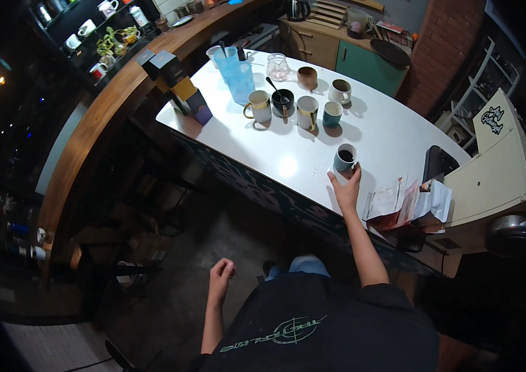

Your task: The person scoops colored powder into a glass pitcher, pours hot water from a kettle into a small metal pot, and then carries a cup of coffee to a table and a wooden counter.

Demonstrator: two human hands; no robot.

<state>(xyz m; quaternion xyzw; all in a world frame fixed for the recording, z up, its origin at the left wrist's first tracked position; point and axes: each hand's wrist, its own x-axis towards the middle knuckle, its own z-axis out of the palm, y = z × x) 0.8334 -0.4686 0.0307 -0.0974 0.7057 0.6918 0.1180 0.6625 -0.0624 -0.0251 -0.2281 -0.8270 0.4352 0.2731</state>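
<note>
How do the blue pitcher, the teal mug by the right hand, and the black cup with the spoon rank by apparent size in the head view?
1. Blue pitcher, clearly largest.
2. Teal mug and black cup look alike; unranked.

mug (344, 157) on table (393, 133), papers (393, 201) right

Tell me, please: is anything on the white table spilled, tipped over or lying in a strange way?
Nothing looks spilled or tipped. The mugs stand upright on the white table; the right hand touches the teal mug, which holds dark liquid. Only the papers at the table's edge lie loosely, overhanging it slightly.
</note>
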